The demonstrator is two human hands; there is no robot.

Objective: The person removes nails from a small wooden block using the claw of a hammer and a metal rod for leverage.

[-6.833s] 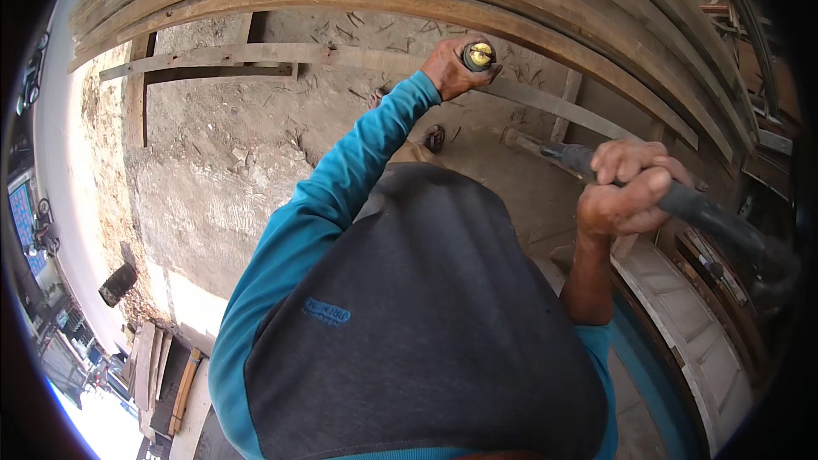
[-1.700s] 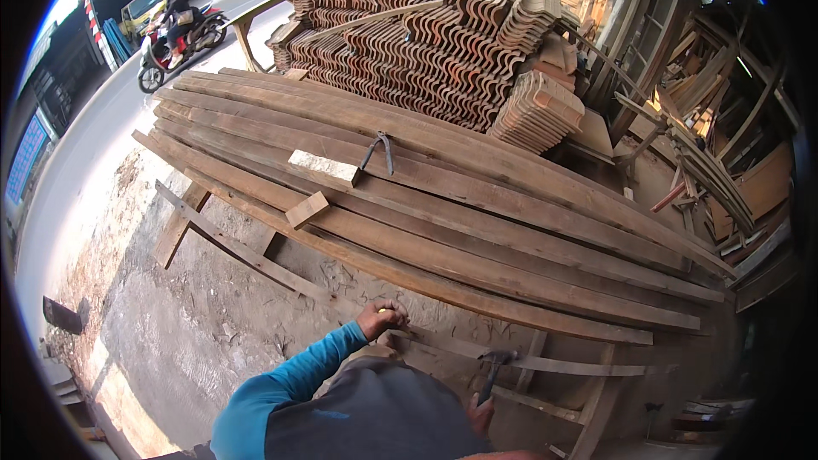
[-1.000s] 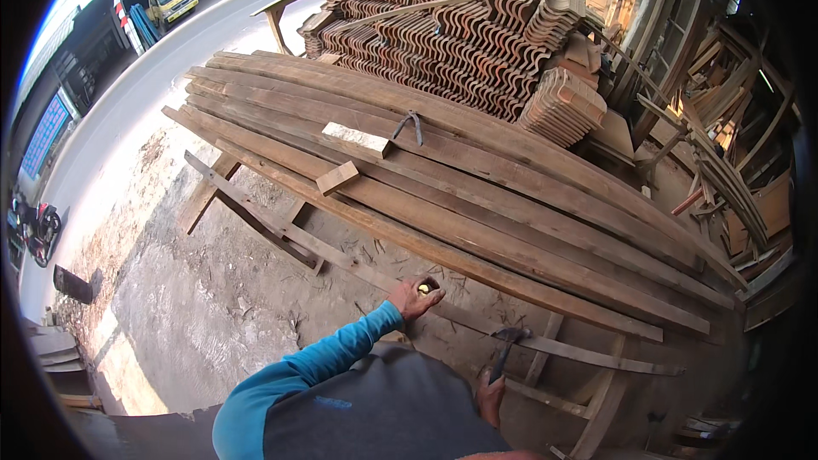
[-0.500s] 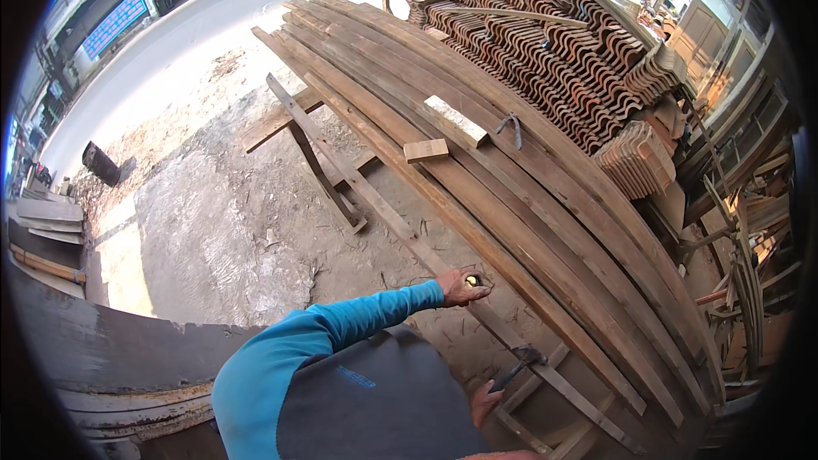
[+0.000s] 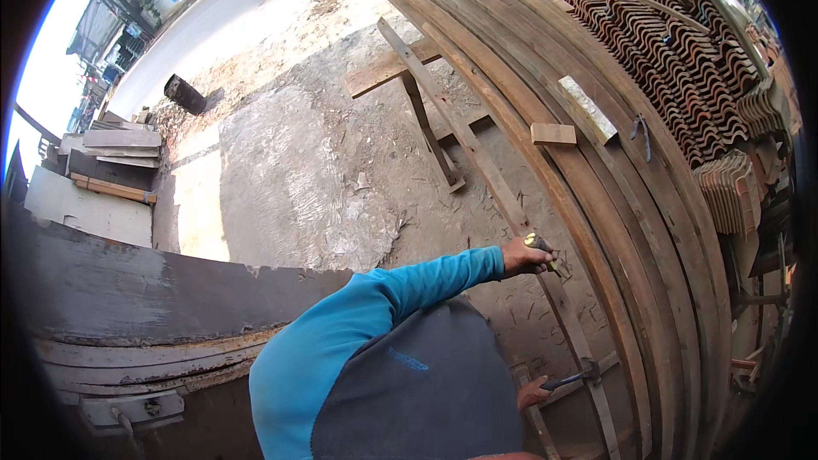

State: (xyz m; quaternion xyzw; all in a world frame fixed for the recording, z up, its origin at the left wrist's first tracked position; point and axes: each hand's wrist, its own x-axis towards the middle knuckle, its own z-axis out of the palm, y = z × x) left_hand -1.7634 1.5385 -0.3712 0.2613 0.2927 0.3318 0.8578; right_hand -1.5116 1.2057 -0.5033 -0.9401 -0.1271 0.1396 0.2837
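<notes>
Hammer [image 5: 569, 379] sits lower right, head against or just over the long wooden strip [image 5: 492, 181]; can't tell if touching. Going left to right: planks [image 5: 123, 138] stacked at far left, dark block [image 5: 184, 94] on the ground, then the left hand [image 5: 521, 257] clenched round a yellow-and-dark object [image 5: 537, 243], kind unclear, near the strip. Half a second ago its round end faced up; now it's tipped sideways, narrow part past the fingers. Right hand [image 5: 534, 393], partly behind the torso, grasps the hammer handle, same as then. View has swung, so boards [image 5: 618, 238], pincers [image 5: 640, 123] and roof tiles [image 5: 652, 60] sit further right. Judgement: neither hand free, both working around that one strip.
</notes>
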